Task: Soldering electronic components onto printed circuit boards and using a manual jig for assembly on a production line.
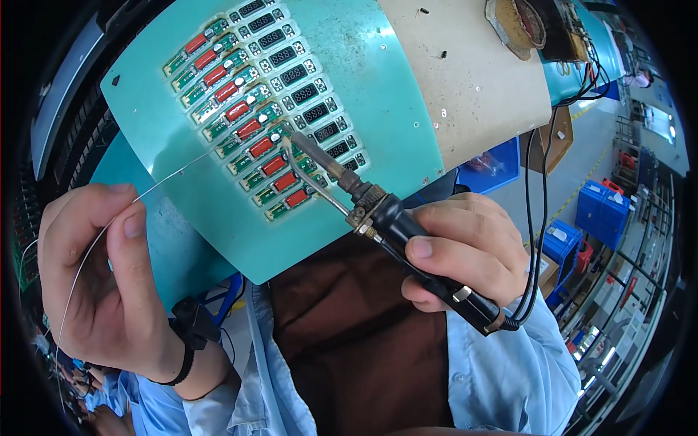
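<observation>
My right hand (465, 251) is wrapped round the black handle of a soldering iron (396, 221) with a thin metal side tube beside its shaft. The iron's tip lies over the panel of small green circuit boards (251, 131), near the lower-middle rows; whether it touches cannot be told. Each board carries a red component, and a black digit display sits on its right. Between thumb and forefinger my left hand (102, 269) pinches a thin solder wire (171, 176). Its free end reaches toward the panel's left edge, while the rest trails down past the palm.
The panel lies on a teal mat (356, 65) over a beige surface (465, 94). A stained holder (518, 25) stands at the far right. Black cables (534, 218) run down to the iron. Blue bins (602, 211) stand on the floor to the right.
</observation>
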Demonstrator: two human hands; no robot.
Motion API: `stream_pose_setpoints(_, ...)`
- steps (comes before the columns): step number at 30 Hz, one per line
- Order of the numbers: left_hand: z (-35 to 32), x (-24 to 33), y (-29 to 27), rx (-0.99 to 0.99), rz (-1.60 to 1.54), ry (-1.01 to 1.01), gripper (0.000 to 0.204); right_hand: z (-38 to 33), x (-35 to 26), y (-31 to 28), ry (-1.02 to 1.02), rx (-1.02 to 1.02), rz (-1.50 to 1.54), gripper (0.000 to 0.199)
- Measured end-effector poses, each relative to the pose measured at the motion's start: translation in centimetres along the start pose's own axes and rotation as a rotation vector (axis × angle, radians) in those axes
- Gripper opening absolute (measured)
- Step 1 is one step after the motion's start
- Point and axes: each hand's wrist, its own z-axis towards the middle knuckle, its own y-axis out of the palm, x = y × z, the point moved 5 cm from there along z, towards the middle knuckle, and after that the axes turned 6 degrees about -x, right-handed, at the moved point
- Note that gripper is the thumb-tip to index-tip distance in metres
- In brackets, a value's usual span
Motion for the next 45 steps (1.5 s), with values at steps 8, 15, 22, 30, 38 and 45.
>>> stream_pose_setpoints(8,-0.14,0.26,0.34,-0.005,0.018,-0.014,0.014,-0.36,0.36,0.38,-0.025,-0.022,-0.013,0.037)
stream_pose_setpoints(15,-0.3,0.1,0.67,-0.013,-0.011,-0.015,0.016,-0.11,0.47,0.54,-0.035,-0.042,-0.033,0.038)
stream_pose_setpoints(22,-0.3,0.14,0.74,-0.004,-0.034,-0.032,0.017,-0.12,0.39,0.51,-0.034,-0.049,-0.03,0.039)
stream_pose_setpoints(30,-0.08,0.05,0.89,-0.028,-0.027,0.004,0.017,-0.47,0.35,0.5,0.002,-0.093,-0.022,0.04)
stream_pose_setpoints(38,-0.04,-0.07,1.0,-0.043,-0.04,-0.03,0.018,-0.47,0.38,0.56,0.01,-0.108,-0.022,0.041)
stream_pose_setpoints(45,-0.49,0.26,0.59,-0.004,-0.016,-0.002,0.018,-0.59,-0.17,0.26,0.013,-0.02,0.004,0.039)
